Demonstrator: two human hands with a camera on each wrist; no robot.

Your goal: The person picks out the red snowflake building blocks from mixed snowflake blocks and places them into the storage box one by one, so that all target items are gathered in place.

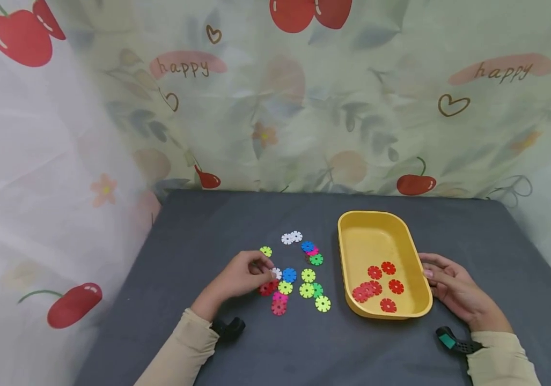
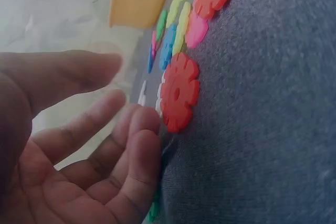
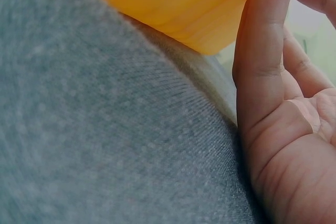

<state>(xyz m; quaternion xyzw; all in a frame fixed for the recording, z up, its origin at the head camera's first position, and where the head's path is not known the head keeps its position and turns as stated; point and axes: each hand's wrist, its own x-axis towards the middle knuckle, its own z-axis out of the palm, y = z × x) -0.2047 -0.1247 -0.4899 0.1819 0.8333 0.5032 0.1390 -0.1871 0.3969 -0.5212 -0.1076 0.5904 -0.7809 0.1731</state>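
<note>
My left hand [image 1: 247,274] hovers low over a cluster of snowflake building discs, close to a white disc [image 1: 277,273] and a dark red disc [image 1: 267,288]. In the left wrist view its thumb and fingers stand apart, with a red disc [image 2: 180,92] just beyond the fingertips. Nothing shows between them. Several red discs [image 1: 396,286] lie in the near half of a yellow tray [image 1: 376,228]. At the tray's right side is my right hand [image 1: 456,292]; its fairly straight fingers touch the outer wall. Part of that contact is hidden.
Yellow-green discs [image 1: 306,290], a blue disc [image 1: 289,275] and a pink disc [image 1: 280,297] lie between left hand and tray. Farther back are two white discs [image 1: 292,237] and a small overlapping pile with a green disc [image 1: 316,260]. A patterned curtain [image 1: 275,107] hangs behind the dark table [image 1: 207,214].
</note>
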